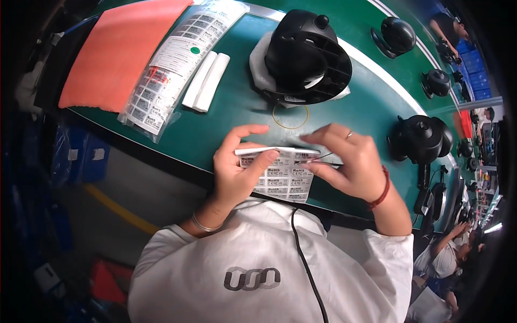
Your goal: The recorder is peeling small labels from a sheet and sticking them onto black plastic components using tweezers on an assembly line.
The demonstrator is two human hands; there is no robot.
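White and printed with rows of black-marked labels, the label sheet (285,182) is held at the near edge of the green surface (239,70), between my two hands and above my white shirt (344,258). The fingers of my left hand (232,175) are clamped on its left side, the thumb across the printed face; the index finger is raised, apart from the sheet. The fingers of my right hand (350,161) are closed on a slim dark tool (315,160), its tip over the upper right labels; the index fingertip stands apart from the thumb. A red bracelet (381,189) circles my right wrist. Beyond my hands, a thin yellow loop (291,127) lies flat, near a large black device (301,56) set on white wrapping (259,62). To the left, paired white rolls (211,83) lie beside a clear packet of labels (175,64), itself alongside an orange sheet (121,54). To the right stands a second black device (423,140).
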